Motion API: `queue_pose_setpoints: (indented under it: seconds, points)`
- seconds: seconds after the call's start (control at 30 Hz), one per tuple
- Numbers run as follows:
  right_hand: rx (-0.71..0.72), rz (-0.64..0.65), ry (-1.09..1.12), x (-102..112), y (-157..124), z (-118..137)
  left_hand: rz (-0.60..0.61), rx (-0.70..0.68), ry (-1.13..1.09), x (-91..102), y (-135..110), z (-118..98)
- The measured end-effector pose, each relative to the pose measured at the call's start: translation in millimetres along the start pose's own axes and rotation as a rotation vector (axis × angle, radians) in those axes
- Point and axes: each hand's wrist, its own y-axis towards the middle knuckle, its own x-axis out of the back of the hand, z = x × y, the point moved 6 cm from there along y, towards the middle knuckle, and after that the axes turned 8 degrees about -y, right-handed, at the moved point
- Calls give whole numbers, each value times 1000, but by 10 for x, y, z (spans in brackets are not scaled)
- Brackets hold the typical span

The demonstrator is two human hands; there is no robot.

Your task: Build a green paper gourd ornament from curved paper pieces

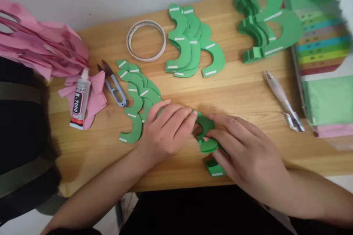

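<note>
Both of my hands are on a green paper cutout (205, 126) with a curved, scalloped shape, low over the front of the table. My right hand (248, 150) pinches its right side between thumb and fingers. The fingertips of my left hand (171, 128) are drawn together at its upper left edge; what they grip is partly hidden. Just below, another green piece with a white strip (216, 169) lies partly under my right hand. Left of my left hand, overlapping green cutouts with white tape strips (135, 99) are spread out.
More green cutouts (183, 49) and a thick stack (284, 31) lie at the back. A tape roll (146, 40), thread snips (114, 86), a glue tube (80, 99) and pink cutouts (52, 44) are leftward. A pen (284, 99) lies beside packaged coloured paper (328, 99) at right.
</note>
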Motion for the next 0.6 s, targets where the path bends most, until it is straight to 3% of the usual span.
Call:
queue_pose_setpoints:
  seconds: [0.37,0.47,0.6]
  points:
    - [15,-62,36,41,3,-2,15,23,-14,7,-21,-3]
    - [30,-61,50,47,6,9,11,81,-118,-14,-31,41]
    - [51,-64,106,55,5,31,24,264,-404,-63,-7,169]
